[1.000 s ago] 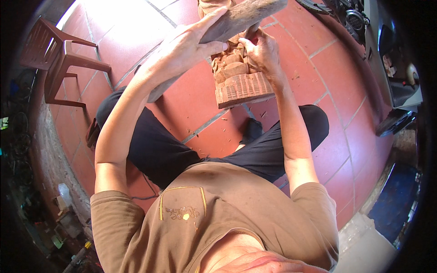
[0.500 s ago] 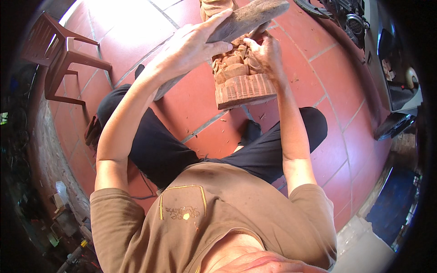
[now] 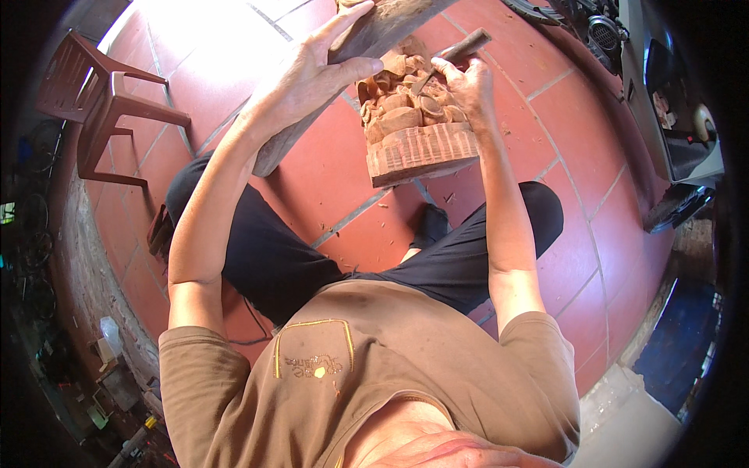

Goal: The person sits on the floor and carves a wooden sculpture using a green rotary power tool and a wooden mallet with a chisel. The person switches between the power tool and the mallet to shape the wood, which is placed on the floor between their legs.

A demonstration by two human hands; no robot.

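My left hand (image 3: 316,78) grips a long, thick wooden club (image 3: 394,27). The club runs under my left forearm toward my left knee, and its far end leaves the top of the view. Between the thumb and fingers of my right hand (image 3: 473,92) is a chisel (image 3: 471,44) with a round wooden handle. Its blade points down and left onto the carving, its tip apparently touching. The reddish-brown wood carving (image 3: 406,121) has rounded, layered shapes above a ribbed base; the club partly hides its far end.
Red floor tiles (image 3: 335,171) carry scattered wood chips. A brown plastic chair (image 3: 117,101) stands at the far left. On the right is a motorbike (image 3: 671,132). My bent legs (image 3: 273,249) flank the carving's near end.
The club has swung away from the chisel, its far end going out of view at the top. The chisel handle, earlier mostly behind the club, now shows plainly in my right hand.
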